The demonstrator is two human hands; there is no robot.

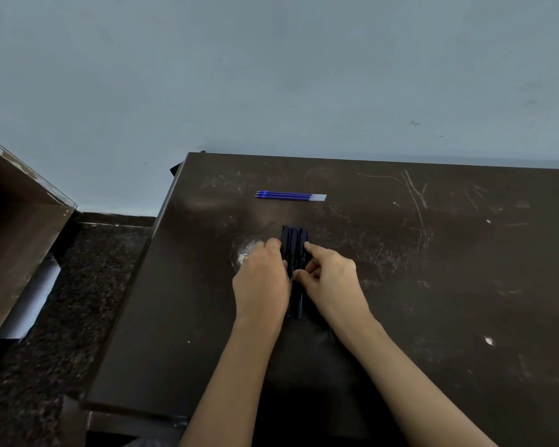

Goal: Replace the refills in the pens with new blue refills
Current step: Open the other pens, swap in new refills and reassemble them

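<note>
Two-handed grip: left hand [260, 279] and right hand [331, 279] on pens [294, 245], table [433, 285] centre.
Curled fingers of each hand grip the dark pens from opposite sides. Farther back, well apart, three blue refills [291, 196] lie side by side.

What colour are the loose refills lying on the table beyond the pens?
Blue, with pale translucent ends; the refills show best in the head view.

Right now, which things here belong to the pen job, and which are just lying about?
Part of the job: dark pens, held bundled between the left hand and right hand; three blue refills side by side farther back on the table.
Just lying about: wooden cabinet at left; white tube on the floor beside it.
</note>
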